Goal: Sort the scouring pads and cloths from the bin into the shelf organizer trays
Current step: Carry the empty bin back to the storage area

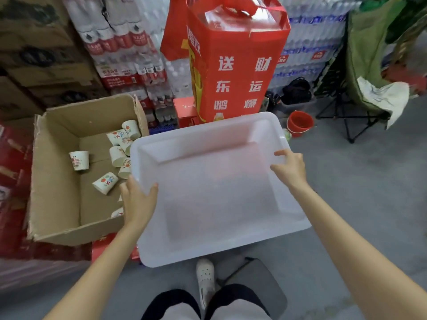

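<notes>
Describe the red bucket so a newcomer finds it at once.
Find the tall red gift bag behind the white bin. Just right of the bin's far corner, on the grey floor, sits the bucket: small, round, open-topped, unlike the boxy red packaging.

Both arms run bare from the left hand (138,199) and right hand (290,168) to the frame's lower edge. One foot wears a white clog-style shoe (205,277) — small holes dot its top. Black fabric (173,303) covers the legs — a pale whitish garment (235,313) lies nearer the bottom edge.
</notes>
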Available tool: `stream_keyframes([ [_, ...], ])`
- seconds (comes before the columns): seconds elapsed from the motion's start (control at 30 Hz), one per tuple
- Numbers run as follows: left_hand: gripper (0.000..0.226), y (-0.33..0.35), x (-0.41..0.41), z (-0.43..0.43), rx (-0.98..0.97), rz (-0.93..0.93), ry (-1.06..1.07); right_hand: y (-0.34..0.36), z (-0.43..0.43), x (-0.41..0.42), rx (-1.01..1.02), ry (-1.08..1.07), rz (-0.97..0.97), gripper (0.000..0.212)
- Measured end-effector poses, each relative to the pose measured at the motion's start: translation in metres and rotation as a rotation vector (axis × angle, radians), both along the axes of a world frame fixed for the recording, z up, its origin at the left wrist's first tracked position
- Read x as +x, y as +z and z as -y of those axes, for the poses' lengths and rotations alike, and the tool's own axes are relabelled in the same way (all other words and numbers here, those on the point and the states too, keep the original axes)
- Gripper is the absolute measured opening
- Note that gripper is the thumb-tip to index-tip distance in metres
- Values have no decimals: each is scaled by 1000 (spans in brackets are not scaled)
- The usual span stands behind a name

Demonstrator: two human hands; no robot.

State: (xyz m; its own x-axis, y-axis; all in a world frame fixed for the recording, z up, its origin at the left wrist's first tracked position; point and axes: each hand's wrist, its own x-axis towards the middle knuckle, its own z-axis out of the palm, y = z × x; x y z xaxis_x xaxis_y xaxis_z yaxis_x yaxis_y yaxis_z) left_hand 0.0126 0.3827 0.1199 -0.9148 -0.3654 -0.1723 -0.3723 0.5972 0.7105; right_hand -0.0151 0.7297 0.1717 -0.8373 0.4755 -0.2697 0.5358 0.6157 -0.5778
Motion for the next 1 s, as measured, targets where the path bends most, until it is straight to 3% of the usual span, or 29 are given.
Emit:
stream_keyframes([
  [0.2, 44, 7, -8, 16, 53, -3, 0, 7, 3, -3, -89, -29, -92, 41],
  [0.4, 42, 31, -21, 19, 137, -55, -29, 14, 1, -7, -171, -38, -59, 39],
  [0.6, 58, 33, -34, 3, 169, 13, -53, 15, -17, -11, -180, -124, -29, 36],
  [0.8, 40, 33, -31, 8, 205, 14, -48, 16, -14, -9, -118, -71, -20, 34],
  [1.0, 32, 59, -28, 61, 271, -45, 74, 27, 20, -10, -112, 150, 33, 38],
])
